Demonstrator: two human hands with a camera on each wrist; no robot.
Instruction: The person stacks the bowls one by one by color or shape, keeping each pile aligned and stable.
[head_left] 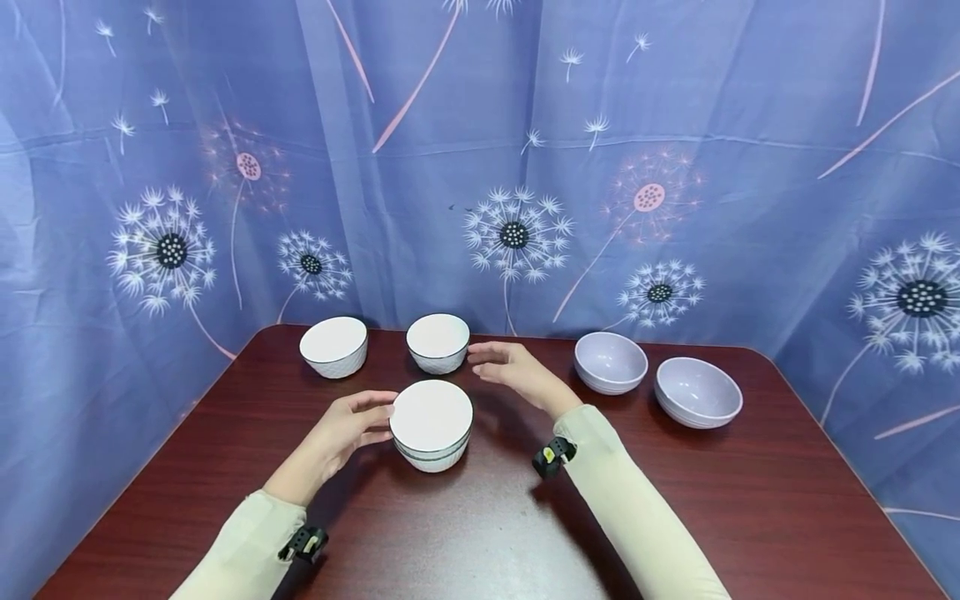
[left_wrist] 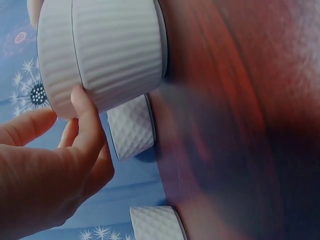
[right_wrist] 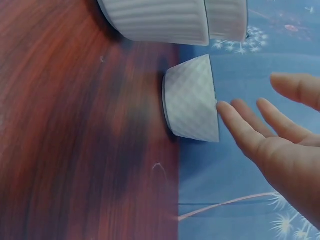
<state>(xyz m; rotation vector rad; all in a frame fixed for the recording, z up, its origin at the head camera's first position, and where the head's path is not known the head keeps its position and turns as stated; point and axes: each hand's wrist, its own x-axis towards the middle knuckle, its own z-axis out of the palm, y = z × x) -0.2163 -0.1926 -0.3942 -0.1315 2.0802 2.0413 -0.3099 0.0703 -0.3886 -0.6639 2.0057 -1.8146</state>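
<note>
We're looking at the left hand (head_left: 341, 433), fingers loosely curved, thumb and fingertips touching the left wall of the stacked ribbed bowls (head_left: 432, 425) near the middle of the table (head_left: 487, 533); from the left wrist view it reads as a light touch rather than a full wrap, though we can't be sure how firm it is. The right hand (head_left: 513, 372) hovers with fingers spread wide and straight, holding nothing, its tips right beside the diamond-patterned bowl (head_left: 438, 342) at the far edge. Another white bowl (head_left: 333, 346) sits far left, two lilac bowls (head_left: 611, 362) to the right. The risk we see: a one-sided touch could tip the upper bowl in the stack or slide it on the smooth wood, and a brushing right fingertip could shove the far bowl into the curtain (head_left: 480, 167)
</note>
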